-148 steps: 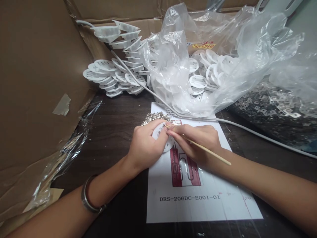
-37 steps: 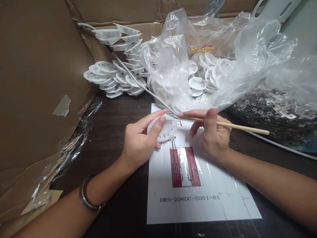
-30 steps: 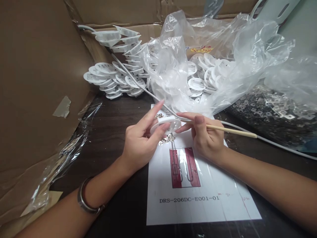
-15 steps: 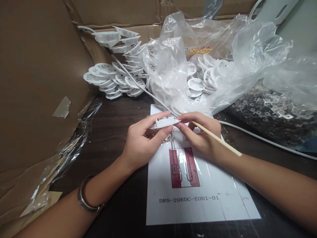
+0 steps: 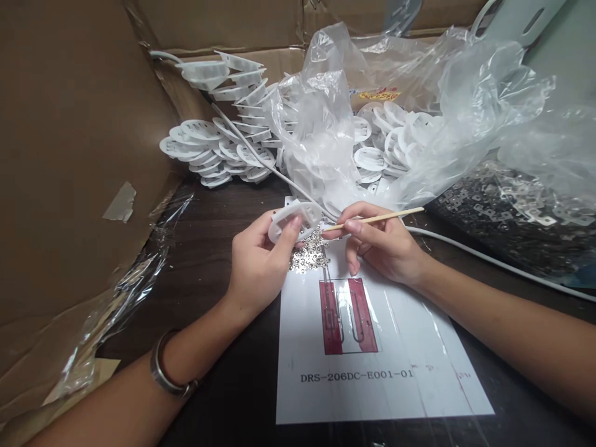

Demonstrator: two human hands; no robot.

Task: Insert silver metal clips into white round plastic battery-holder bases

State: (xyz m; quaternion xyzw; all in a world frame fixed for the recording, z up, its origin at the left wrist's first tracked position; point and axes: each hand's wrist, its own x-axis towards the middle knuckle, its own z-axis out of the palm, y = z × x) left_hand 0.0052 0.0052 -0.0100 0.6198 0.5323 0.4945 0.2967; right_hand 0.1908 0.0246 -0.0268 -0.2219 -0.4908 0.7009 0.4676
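Note:
My left hand [image 5: 261, 257] is closed on a round white plastic part [image 5: 305, 216], its thumb pressed on the near face and the disc tilted. My right hand [image 5: 379, 239] pinches a thin wooden stick [image 5: 391, 216] between thumb and fingers; the stick's left tip lies close to the right edge of the white part. Whether tip and part touch I cannot tell. Beneath the white part, a small heap of shiny metal pieces [image 5: 310, 253] lies at the top of a printed sheet [image 5: 344, 397] with a red-and-white drawing on it.
Many similar white round parts [image 5: 218, 152] are stacked at the back left, and more lie inside a clear plastic bag [image 5: 321, 124]. At right, another bag holds metal pieces [image 5: 507, 205]. A white cable [image 5: 479, 253] crosses the dark table. Cardboard [image 5: 69, 155] walls stand left and behind.
My left hand has turned the white part from edge-on to showing its face. My right hand has come off the part, and the stick has swung round to point left.

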